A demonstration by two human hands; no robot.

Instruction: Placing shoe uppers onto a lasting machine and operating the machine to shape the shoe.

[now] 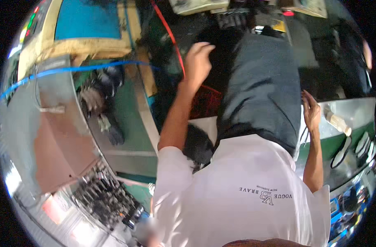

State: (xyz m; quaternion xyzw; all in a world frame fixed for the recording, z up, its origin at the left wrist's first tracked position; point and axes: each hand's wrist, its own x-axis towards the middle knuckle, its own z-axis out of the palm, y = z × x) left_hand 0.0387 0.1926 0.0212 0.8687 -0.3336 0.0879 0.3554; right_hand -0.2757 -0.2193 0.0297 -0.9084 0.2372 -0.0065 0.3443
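Observation:
My left hand is raised ahead of my left side, its fingers loosely bent and thumb apart, with nothing visible in it. A red cord runs down beside that wrist. My right hand hangs low against the side of my dark trousers, fingers loosely extended. I see no object in it. Close to it, on a pale metal bench, lies a small whitish bottle.
To the left are a blue panel in a wooden frame, a blue hose, and a grey and brown cabinet. Dark parts pile up at lower left. Another person's hand shows at far right. Gloves lie below the bench edge.

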